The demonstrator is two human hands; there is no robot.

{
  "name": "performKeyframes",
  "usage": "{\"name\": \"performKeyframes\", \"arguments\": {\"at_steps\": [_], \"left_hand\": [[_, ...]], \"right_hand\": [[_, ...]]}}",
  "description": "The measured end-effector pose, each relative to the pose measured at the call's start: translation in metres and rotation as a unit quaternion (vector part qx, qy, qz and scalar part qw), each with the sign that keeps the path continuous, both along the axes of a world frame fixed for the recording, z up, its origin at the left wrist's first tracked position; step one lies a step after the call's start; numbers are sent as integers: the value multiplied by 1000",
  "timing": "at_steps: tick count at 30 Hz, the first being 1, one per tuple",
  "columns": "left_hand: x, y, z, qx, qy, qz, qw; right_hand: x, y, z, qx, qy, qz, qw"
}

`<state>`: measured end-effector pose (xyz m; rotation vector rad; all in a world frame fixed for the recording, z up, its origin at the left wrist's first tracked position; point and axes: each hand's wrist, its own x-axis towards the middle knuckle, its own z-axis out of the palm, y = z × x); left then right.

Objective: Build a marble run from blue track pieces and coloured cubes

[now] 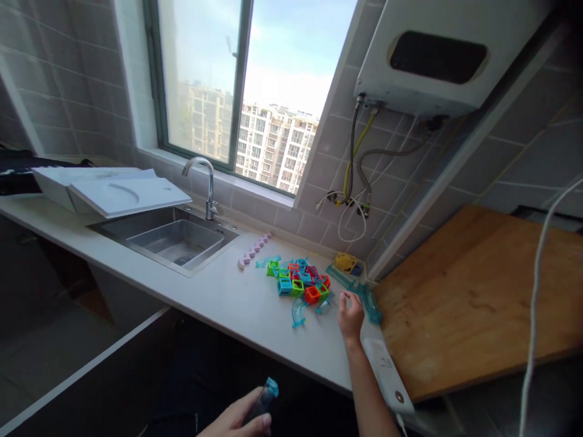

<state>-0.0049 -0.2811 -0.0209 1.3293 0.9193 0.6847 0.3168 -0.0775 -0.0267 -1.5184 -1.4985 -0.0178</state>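
Note:
Low at the bottom edge, my left hand (pixel 241 417) is closed around a clear tube piece with a teal end (pixel 272 387). My right hand (pixel 350 314) is over the counter just right of the block pile, its fingers curled in; whether something small is between them I cannot make out. The pile holds several open-frame cubes, among them a blue cube (pixel 285 286), a green cube (pixel 297 287) and an orange cube (pixel 312 295). In front of it lies a curved translucent teal track piece (pixel 299 312). More teal pieces (pixel 371 303) lie right of my right hand.
A zigzag row of pale purple pieces (pixel 255 250) lies left of the pile; a yellow frame block (pixel 346 262) is behind. The sink (pixel 182 240), faucet (pixel 209 188) and white box (pixel 132 194) are left. A wooden board (pixel 478 303) and white power strip (pixel 386 373) are right.

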Motion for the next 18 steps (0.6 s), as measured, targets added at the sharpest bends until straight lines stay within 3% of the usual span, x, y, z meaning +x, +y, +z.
{"name": "performKeyframes", "arguments": {"at_steps": [3, 5, 9, 12, 15, 18], "left_hand": [[0, 34, 8, 40, 69, -14, 997], [-1, 70, 17, 113, 168, -2, 979], [6, 158, 42, 308, 394, 45, 865], [20, 214, 57, 364, 504, 41, 782], [36, 249, 61, 383, 547, 41, 743], [48, 265, 60, 393, 563, 41, 726]], "right_hand": [[8, -42, -26, 6, 41, -1, 999], [4, -56, -39, -11, 68, 15, 998], [-3, -56, -46, -54, 118, 49, 990], [-3, -51, -44, -71, 144, 67, 985], [-4, -52, -41, -76, 160, 71, 982], [-5, -55, -38, -82, 170, 66, 980]]}}
